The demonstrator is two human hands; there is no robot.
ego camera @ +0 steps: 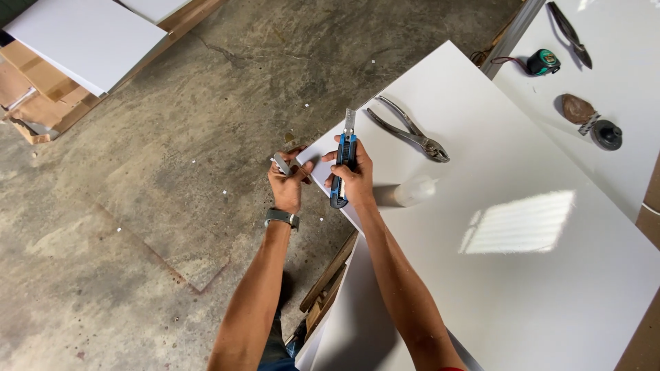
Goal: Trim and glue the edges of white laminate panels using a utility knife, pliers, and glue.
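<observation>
Fingers of right hand [352,177] grip blue plastic knife [344,159], steel blade out.

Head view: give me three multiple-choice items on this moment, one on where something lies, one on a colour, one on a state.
1. Where do the pliers lie?
A. On the white board, beyond the right hand
B. On the concrete floor
C. In the left hand

2. What colour is the body of the knife?
A. Red and white
B. Blue and black
C. Yellow

3. What state is the knife's blade in?
A. Fully drawn in
B. Pushed out past the tip
C. Snapped off and lying on the board

Answers:
1 A: the pliers rest on the board, just past the right hand.
2 B: the handle in the right hand shows blue with black.
3 B: a grey blade sticks out above the handle; the left hand holds a separate small grey metal piece.
</observation>
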